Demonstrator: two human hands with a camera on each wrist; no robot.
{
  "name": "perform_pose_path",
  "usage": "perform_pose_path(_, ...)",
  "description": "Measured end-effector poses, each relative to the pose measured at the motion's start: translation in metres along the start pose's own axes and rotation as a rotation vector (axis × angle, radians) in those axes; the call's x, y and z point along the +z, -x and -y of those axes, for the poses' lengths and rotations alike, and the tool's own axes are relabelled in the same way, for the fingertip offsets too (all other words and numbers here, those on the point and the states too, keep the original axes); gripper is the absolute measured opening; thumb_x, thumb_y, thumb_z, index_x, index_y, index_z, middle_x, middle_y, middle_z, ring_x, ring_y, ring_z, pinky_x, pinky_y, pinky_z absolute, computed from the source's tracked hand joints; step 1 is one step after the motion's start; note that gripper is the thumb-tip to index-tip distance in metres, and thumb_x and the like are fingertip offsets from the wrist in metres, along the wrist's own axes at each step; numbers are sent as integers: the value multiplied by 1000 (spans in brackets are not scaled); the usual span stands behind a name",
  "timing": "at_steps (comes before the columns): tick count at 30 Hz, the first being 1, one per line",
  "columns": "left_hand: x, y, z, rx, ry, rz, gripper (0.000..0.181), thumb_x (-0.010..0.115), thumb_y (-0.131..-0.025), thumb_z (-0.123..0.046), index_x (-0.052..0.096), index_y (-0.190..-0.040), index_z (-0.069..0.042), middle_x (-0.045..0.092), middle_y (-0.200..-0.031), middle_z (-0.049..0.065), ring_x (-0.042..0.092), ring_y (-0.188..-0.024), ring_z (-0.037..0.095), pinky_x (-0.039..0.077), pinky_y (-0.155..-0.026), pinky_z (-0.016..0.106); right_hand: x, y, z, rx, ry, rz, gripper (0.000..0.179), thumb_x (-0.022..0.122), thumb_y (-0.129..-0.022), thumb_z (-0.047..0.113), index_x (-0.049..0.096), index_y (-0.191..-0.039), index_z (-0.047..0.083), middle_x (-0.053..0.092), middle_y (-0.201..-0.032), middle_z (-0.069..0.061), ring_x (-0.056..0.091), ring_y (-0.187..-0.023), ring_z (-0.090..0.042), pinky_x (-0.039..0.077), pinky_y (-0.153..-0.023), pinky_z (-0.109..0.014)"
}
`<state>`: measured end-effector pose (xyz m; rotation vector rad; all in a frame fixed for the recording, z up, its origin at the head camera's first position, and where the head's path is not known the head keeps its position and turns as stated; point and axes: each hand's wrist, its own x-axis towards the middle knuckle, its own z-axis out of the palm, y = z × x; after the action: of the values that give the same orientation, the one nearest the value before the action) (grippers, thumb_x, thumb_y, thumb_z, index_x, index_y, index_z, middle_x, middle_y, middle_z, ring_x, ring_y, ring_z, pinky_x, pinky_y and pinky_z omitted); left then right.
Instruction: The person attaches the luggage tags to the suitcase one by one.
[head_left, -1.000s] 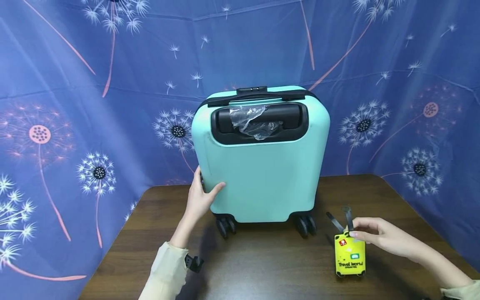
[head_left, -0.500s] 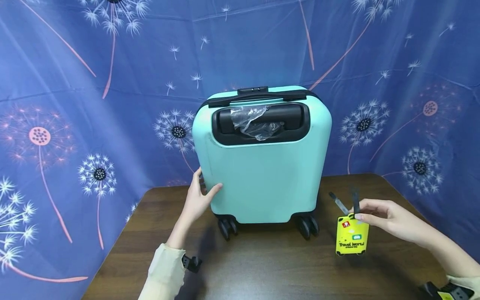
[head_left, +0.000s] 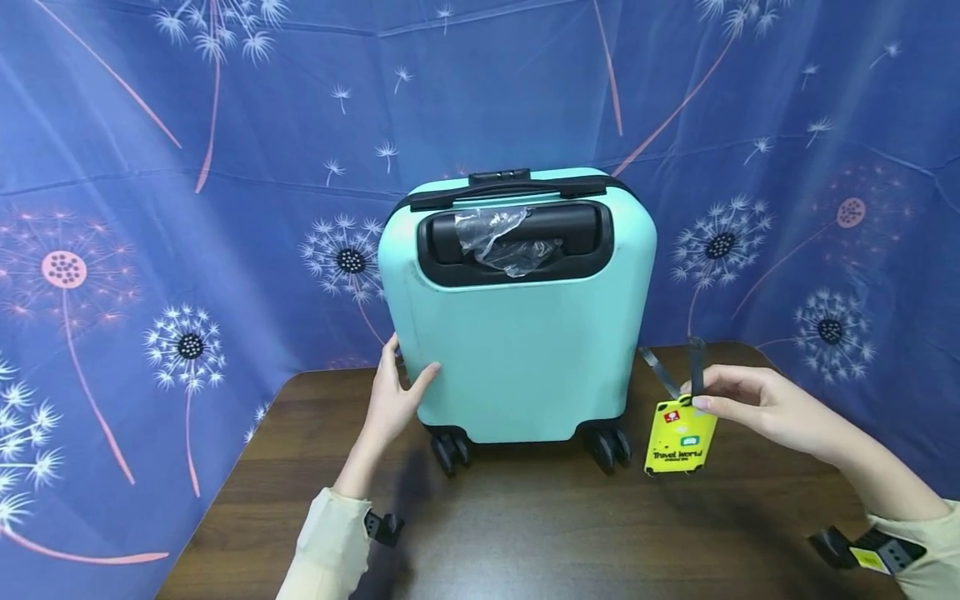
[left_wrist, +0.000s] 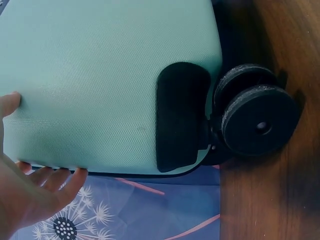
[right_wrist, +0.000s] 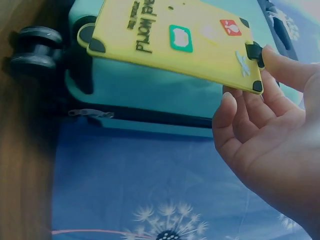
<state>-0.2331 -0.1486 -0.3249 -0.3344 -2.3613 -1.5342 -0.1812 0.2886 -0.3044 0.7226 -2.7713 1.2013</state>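
A mint-green suitcase (head_left: 525, 358) stands upright on the wooden table, its black pull handle (head_left: 577, 229) partly wrapped in clear plastic. My left hand (head_left: 395, 396) rests against its left side, thumb lying on the front face and fingers reaching along the side. Extended fingers (left_wrist: 72, 187) touch the case's edge in the left wrist view. Off the suitcase's lower right, my right hand (head_left: 757, 408) pinches a yellow suitcase-shaped luggage tag (head_left: 678, 437) by its top, at the base of its black strap (head_left: 697, 367). The tag hangs tilted above the table, and its strap ends stand apart.
Black twin wheels (head_left: 607, 450) support the suitcase on the brown table (head_left: 510, 525). A blue curtain (head_left: 225, 208) with dandelion prints hangs right behind it. Black wrist cameras (head_left: 877, 550) sit at both cream sleeves.
My right hand has lifted the luggage tag off the table and moved it up and slightly left, closer to the suitcase; the tag now tilts. The left hand stays against the suitcase.
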Motion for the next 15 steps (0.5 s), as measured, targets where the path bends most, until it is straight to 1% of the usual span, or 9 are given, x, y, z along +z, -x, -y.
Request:
perform_pose_path(7,4,4,-3,7,-32,-15,75,60,-93,-26,14,-149,-7,35,-139,21,42,-125,35,42,-101,48,-3,-4,11,-54,-7,-37,13,57,-94,9,64,-104,11,68,-97,3,63,-83,-10,52,-71,-22)
perform_pose_path(11,4,5,-3,1,-22,-21,75,61,-92,-25,15,-149,-8,37,-138,21,43,-125,35,42,-100,48,-6,-7,18,-87,-24,-70,14,57,-93,6,64,-105,7,69,-94,2,64,-82,-11,53,-71,-21)
perform_pose_path(15,4,5,-1,-2,-12,-16,75,61,-92,-24,15,-148,-7,38,-136,22,44,-125,35,43,-101,47,-9,-11,25,-104,-28,-118,15,56,-93,4,64,-106,6,70,-94,4,65,-82,-10,53,-72,-19)
